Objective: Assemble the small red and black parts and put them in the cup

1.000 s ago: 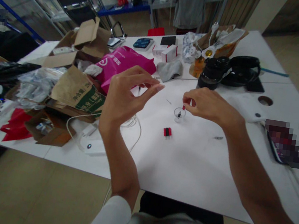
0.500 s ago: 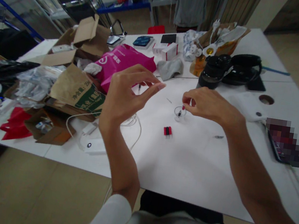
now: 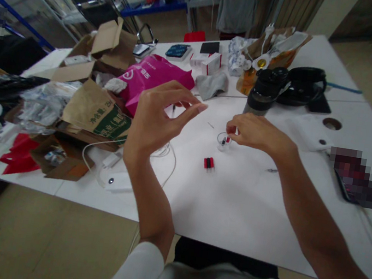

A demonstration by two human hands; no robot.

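My right hand is at the rim of a small clear cup, thumb and fingers closed in a pinch. At their tips is a small red piece, low at the cup's right side. A small black piece is inside the cup. Nearer me, several small red and black pieces with pale ends lie side by side on the white table. My left hand is raised over the table, thumb and index fingertip pinched together; whatever they hold, if anything, is too small to make out.
A black-lidded bottle stands beyond my right hand. To the right lie a phone and a white device. On the left are a pink bag, open cardboard boxes, a white power strip and cables.
My right hand has moved down a little, taking the red piece from above the cup's rim to lower at its side. My left hand has hardly moved.
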